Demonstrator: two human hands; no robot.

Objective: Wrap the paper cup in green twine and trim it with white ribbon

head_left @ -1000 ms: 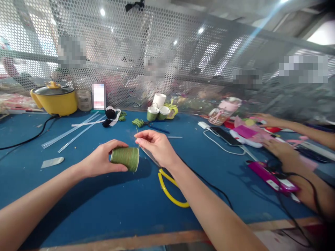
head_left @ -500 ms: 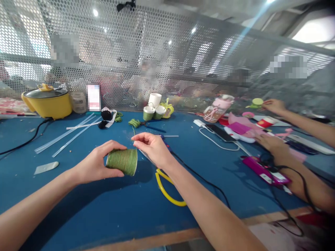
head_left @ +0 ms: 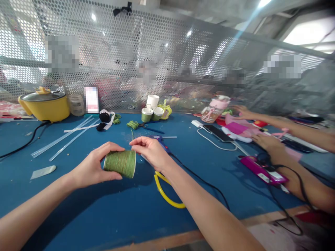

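My left hand (head_left: 98, 165) grips a paper cup wound with green yarn (head_left: 120, 163), tilted on its side above the table. Just right of its rim, my right hand (head_left: 149, 150) pinches the green yarn strand (head_left: 132, 134). That strand runs back to a small bundle of green yarn (head_left: 133, 124) on the table. Behind my right hand lies a blue glue gun (head_left: 162, 143), partly hidden. Yellow-handled scissors or pliers (head_left: 167, 197) show beneath my right forearm; their other end is covered.
White-and-green cups (head_left: 151, 111) stand at the back. On the left are a yellow electric pot (head_left: 45, 106), clear glue sticks (head_left: 70, 137) and a pale flat piece (head_left: 43, 172). A phone (head_left: 217, 133) and a purple power strip (head_left: 263, 170) lie right, near a co-worker's arms (head_left: 290, 125).
The view has shifted slightly. My hands keep nearly the same grip on the cup and yarn. The co-worker's far hand has moved left and lower, toward the pink materials.
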